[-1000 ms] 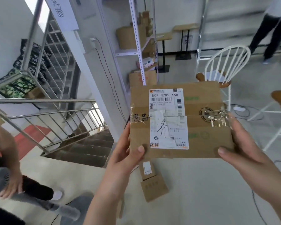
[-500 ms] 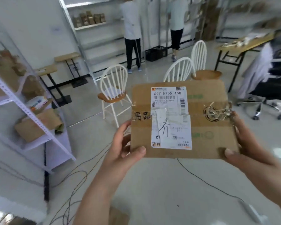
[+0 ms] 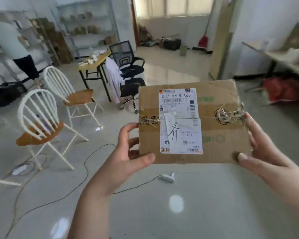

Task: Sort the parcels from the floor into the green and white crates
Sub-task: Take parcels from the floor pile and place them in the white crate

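A flat brown cardboard parcel (image 3: 219,135) with a white shipping label and clear tape is held up in front of me, label side facing me. My left hand (image 3: 126,156) grips its left edge, thumb on the front near the bottom corner. My right hand (image 3: 262,149) grips the right edge, thumb on the lower right corner and fingers along the torn taped side. No green or white crate is in view.
Two white spindle chairs (image 3: 41,121) stand at the left, with a wooden table (image 3: 93,63) and black office chairs (image 3: 128,66) behind. Cables (image 3: 86,163) and a white adapter (image 3: 167,177) lie on the shiny floor. A person (image 3: 16,49) stands far left by shelves. A red bag (image 3: 286,90) sits under a table at right.
My view has swung to the right across the room, from the staircase past the chairs to the table and window. Both hands keep the same hold on the parcel.
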`<state>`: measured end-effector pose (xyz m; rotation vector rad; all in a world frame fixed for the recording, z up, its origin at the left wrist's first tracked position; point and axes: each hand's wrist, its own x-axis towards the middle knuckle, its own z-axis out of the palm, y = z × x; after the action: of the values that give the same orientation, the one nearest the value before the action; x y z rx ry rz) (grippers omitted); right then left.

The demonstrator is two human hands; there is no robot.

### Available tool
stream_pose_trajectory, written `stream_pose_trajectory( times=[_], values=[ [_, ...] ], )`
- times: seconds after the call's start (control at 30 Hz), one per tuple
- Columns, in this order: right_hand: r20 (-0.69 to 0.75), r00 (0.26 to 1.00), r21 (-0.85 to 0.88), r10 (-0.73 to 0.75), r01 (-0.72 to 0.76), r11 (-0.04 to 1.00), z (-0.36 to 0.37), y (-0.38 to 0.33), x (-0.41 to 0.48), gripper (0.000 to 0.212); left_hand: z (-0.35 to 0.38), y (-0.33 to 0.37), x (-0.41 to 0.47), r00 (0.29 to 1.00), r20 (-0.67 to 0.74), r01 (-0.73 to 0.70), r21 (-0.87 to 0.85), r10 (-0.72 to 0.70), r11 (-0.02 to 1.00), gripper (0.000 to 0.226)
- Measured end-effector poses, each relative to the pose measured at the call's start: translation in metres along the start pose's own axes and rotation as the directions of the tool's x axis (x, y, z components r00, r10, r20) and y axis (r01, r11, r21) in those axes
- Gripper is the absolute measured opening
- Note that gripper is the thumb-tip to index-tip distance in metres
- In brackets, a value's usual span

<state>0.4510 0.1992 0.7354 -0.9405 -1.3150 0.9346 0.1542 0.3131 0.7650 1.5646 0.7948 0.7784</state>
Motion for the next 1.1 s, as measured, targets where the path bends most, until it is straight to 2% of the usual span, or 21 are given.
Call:
stream_pose_trajectory(
  times=[0.23,0.37,0.5,0.63,0.77,0.87,1.0,1.1],
  values=[
    [-0.265,0.964,-0.125,-0.013,-0.021,0.992,-0.151,-0.048,-0.075,0.086,0.171,0.018,0.111,0.943,0.326,-0.051,-0.042,0.062,0.998,0.066],
    [-0.502,0.864,-0.196,-0.033,-0.077,0.978,-0.212,-0.080,-0.134,0.087,0.275,0.027,0.161,0.849,0.519,-0.069,-0.073,0.097,0.995,0.068],
    [-0.698,0.715,-0.206,-0.027,-0.165,0.964,-0.246,-0.100,-0.196,0.088,0.375,0.032,0.195,0.691,0.713,-0.062,-0.104,0.118,0.993,0.067],
    [-0.858,0.513,-0.165,-0.027,-0.224,0.961,-0.268,-0.108,-0.250,0.082,0.473,0.033,0.221,0.498,0.861,-0.048,-0.094,0.106,0.994,0.066],
    [-0.940,0.342,-0.135,0.001,-0.375,0.917,-0.281,-0.124,-0.289,0.088,0.561,0.037,0.235,0.282,0.954,-0.045,-0.088,0.097,0.995,0.063],
    [-0.983,0.177,-0.129,-0.053,-0.452,0.883,-0.289,-0.137,-0.311,0.087,0.625,0.043,0.238,0.128,0.986,-0.044,-0.103,0.108,0.994,0.065],
    [-0.994,0.005,-0.096,-0.110,-0.531,0.842,-0.302,-0.152,-0.338,0.086,0.698,0.047,0.226,0.013,0.989,-0.061,-0.150,0.151,0.987,0.066],
    [-0.991,-0.057,-0.069,-0.119,-0.546,0.835,-0.314,-0.157,-0.361,0.088,0.738,0.046,0.214,-0.033,0.988,-0.066,-0.155,0.153,0.986,0.065]
  ],
)
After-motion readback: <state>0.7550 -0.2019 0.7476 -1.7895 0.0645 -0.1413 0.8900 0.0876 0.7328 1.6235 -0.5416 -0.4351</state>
